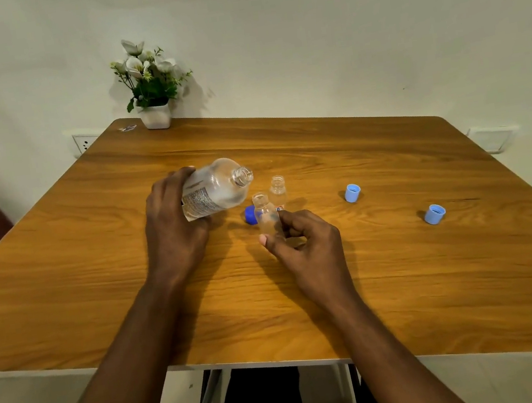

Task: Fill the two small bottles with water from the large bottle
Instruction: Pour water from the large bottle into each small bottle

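The right hand (300, 237) pinches the nearer small bottle (265, 214) between thumb and curled fingers, holding it upright and uncapped. The left hand (175, 221) wraps the large bottle (213, 190), tilted with its open mouth toward the small ones. A dark blue cap (250, 214) lies between them. The second small bottle (278, 191) stands just behind. Two light blue caps (352, 193) (434, 214) lie well right on the wooden table (406, 284). A flower pot (156, 116) stands at the far edge.
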